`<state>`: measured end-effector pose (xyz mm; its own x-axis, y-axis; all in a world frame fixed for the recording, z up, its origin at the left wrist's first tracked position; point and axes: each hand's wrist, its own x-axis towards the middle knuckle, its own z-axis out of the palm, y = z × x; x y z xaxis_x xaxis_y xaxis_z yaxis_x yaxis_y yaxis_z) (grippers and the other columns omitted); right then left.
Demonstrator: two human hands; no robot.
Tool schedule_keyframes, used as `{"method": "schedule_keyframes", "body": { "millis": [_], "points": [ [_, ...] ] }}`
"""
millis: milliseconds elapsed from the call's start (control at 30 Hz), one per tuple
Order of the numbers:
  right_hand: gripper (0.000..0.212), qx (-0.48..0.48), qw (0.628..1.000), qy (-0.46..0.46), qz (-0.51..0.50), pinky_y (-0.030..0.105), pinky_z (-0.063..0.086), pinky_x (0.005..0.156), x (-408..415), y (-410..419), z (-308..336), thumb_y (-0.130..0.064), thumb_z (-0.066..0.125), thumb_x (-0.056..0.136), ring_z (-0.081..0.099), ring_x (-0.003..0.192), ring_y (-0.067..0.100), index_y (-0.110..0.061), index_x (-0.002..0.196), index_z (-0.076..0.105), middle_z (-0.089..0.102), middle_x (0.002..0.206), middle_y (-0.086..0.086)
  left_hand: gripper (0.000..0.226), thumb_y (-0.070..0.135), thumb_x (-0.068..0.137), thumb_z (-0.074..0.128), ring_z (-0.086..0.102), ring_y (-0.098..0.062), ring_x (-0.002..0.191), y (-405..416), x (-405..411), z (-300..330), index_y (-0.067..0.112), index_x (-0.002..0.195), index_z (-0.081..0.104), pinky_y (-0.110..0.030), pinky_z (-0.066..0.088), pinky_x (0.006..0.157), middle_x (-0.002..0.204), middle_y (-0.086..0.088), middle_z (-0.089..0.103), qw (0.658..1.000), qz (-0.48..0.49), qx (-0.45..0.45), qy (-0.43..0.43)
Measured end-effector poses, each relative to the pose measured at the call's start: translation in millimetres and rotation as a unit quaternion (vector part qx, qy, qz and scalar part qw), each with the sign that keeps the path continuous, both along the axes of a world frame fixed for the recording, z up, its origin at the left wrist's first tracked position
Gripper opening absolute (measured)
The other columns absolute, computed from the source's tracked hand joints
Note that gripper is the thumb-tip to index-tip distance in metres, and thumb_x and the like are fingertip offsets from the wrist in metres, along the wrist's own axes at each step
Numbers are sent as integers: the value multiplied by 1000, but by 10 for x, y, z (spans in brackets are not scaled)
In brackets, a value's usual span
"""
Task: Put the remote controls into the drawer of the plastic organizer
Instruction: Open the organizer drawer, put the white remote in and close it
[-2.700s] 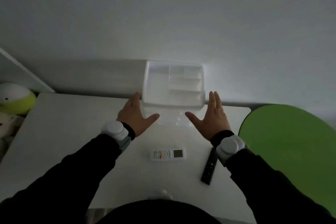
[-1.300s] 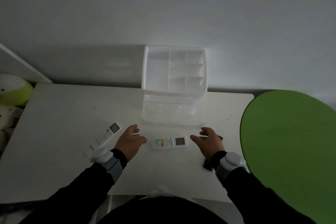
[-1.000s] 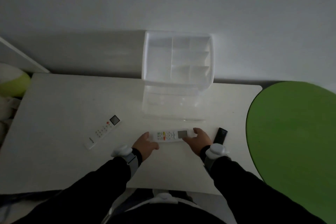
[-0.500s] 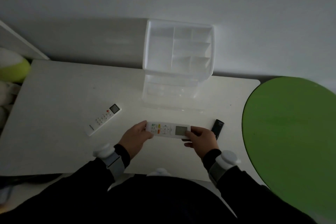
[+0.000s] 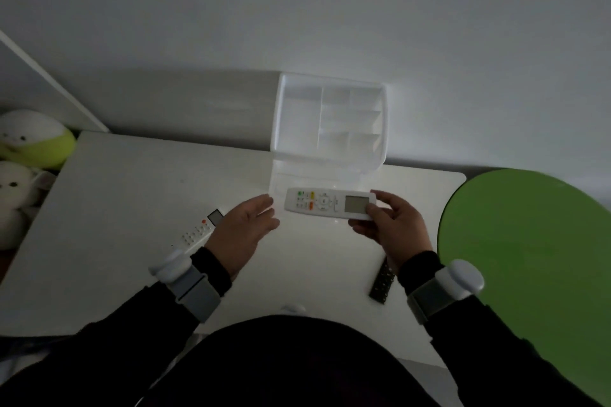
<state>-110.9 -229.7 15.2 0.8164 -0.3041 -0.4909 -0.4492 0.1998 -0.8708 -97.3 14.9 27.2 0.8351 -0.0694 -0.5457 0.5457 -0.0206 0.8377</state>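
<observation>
A white remote with coloured buttons and a grey screen (image 5: 325, 203) is held level above the pulled-out clear drawer (image 5: 281, 180) of the white plastic organizer (image 5: 330, 122). My right hand (image 5: 393, 228) grips its screen end. My left hand (image 5: 246, 230) hovers just off its other end with the fingers apart, not touching it. A second white remote (image 5: 200, 230) lies on the white table (image 5: 132, 208), partly behind my left wrist. A black remote (image 5: 383, 282) lies near the front edge, partly under my right wrist.
A round green tabletop (image 5: 529, 274) adjoins the table on the right. Plush toys (image 5: 29, 155) sit beyond the table's left edge. The organizer stands against the grey wall, its top tray divided into several compartments.
The white remote, held by both hands half a second ago, has risen toward the open drawer. My left hand has let go of it; only my right hand keeps hold.
</observation>
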Motion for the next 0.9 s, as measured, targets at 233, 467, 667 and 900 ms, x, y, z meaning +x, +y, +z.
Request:
{"method": "schedule_keyframes", "body": {
  "millis": [233, 467, 667, 900],
  "points": [
    [32, -39, 998, 48, 30, 35, 63, 61, 382, 95, -193, -1, 55, 94, 75, 70, 39, 0, 125, 56, 72, 94, 26, 55, 4, 82, 59, 50, -13, 125, 50, 100, -25, 14, 135, 47, -27, 39, 101, 134, 1, 53, 997, -12, 67, -31],
    [31, -91, 990, 94, 53, 49, 63, 78, 490, 222, -271, -3, 54, 90, 75, 74, 40, 3, 119, 60, 71, 102, 26, 65, 17, 74, 66, 47, -14, 128, 94, 77, -94, 14, 136, 46, -27, 36, 101, 142, -4, 50, 996, -28, 85, -15],
    [17, -85, 981, 140, 106, 50, 61, 80, 536, 170, -162, -12, 60, 91, 69, 81, 34, -2, 77, 65, 65, 94, 20, 84, 32, 56, 66, 48, -15, 128, 98, 29, -138, 14, 135, 45, -35, 37, 109, 144, -6, 49, 996, -44, 83, -3],
    [12, -149, 973, 112, 135, 48, 63, 79, 484, 137, -163, -20, 64, 87, 60, 70, 24, -8, 84, 64, 53, 79, 12, 91, 38, 50, 68, 52, -18, 123, 131, 70, -199, 15, 135, 46, -43, 38, 111, 142, -5, 50, 996, -44, 80, 7]
  ]
}}
